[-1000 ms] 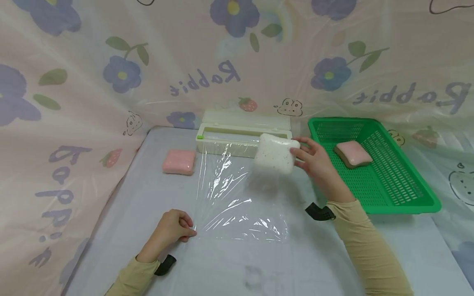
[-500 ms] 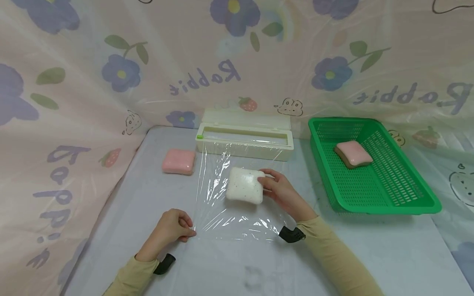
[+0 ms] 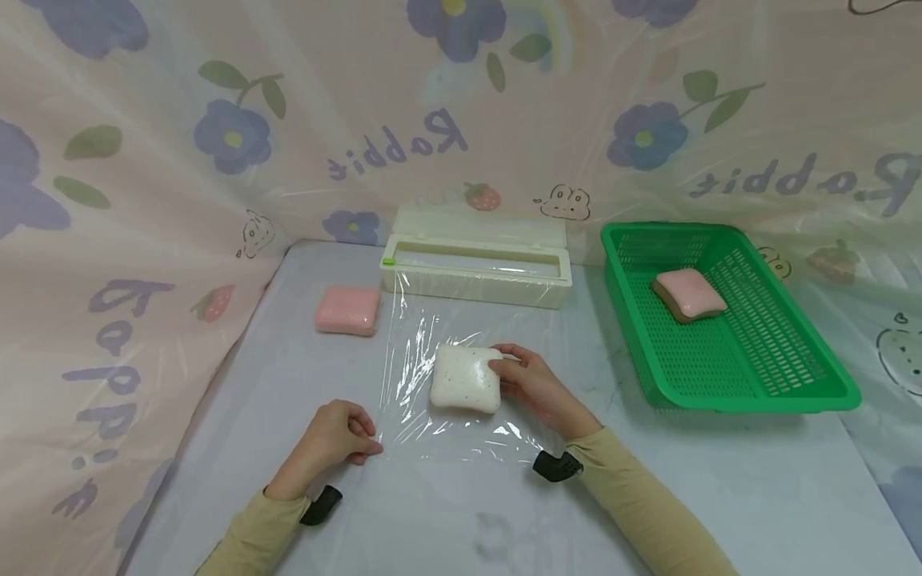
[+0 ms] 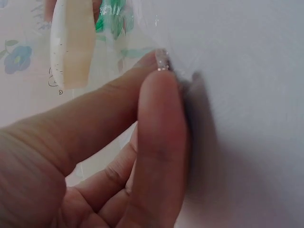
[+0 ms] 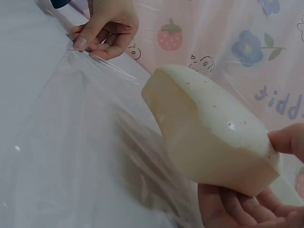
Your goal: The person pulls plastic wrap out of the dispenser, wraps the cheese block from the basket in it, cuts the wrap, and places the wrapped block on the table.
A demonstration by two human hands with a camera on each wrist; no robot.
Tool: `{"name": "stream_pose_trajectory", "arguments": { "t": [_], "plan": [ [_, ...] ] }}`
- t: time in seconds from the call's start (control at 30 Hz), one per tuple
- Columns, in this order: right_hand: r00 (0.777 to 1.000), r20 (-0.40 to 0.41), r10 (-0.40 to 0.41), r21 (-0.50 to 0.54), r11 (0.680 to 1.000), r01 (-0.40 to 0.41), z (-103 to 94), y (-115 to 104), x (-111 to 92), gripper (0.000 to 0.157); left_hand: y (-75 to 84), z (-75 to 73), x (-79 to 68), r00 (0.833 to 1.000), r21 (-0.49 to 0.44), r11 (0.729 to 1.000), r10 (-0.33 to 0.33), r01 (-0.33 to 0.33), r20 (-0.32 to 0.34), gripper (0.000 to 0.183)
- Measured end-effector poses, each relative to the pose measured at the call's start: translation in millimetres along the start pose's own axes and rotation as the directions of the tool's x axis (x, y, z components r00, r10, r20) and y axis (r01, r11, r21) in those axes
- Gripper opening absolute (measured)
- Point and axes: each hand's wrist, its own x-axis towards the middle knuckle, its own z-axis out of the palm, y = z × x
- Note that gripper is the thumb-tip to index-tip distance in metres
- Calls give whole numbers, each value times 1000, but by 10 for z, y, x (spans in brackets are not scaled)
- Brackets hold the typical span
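A sheet of clear cling film [image 3: 410,400] stretches forward from a white film dispenser [image 3: 475,284]. My left hand [image 3: 337,436] pinches the film's near left corner between thumb and forefinger, low over the table; the right wrist view shows this pinch [image 5: 107,31] too. My right hand [image 3: 540,392] grips a white, dark-speckled, square piece like a thick toast slice [image 3: 466,379] by its right edge. In the right wrist view its beige underside [image 5: 194,142] faces the film, tilted and raised above it, with the thumb on top and the other fingers beneath.
A similar pink-topped square piece [image 3: 349,310] lies left of the film. At the right stands a green plastic basket [image 3: 659,376] holding another pink-topped piece [image 3: 690,294] with a brown side. A printed curtain [image 3: 302,152] hangs behind the table.
My right hand has carried the white speckled piece left and nearer from in front of the dispenser, over the middle of the film. The left hand keeps its place at the film corner.
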Motion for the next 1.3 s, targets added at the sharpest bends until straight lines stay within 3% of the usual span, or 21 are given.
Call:
{"name": "stream_pose_trajectory", "arguments": {
  "t": [0.33,0.8,1.0,1.13,1.3],
  "plan": [
    [1000,8,-3,-22,1000,3,6,106,5,38,8,-17,17,1000,-20,1000,12,-12,6,27],
    [1000,1,-10,13,1000,10,-51,211,46,41,38,-23,39,999,28,999,-46,47,-23,25],
    [1000,-1,-6,12,1000,6,-37,217,41,42,-10,-41,39,998,-35,998,-51,53,44,19],
    [1000,-2,-7,18,1000,7,-44,229,39,41,-35,-69,18,999,-52,999,-8,10,35,20],
    [1000,-10,-5,22,1000,5,-53,237,41,40,-63,-124,9,996,-182,983,3,12,84,26]
  ]
}}
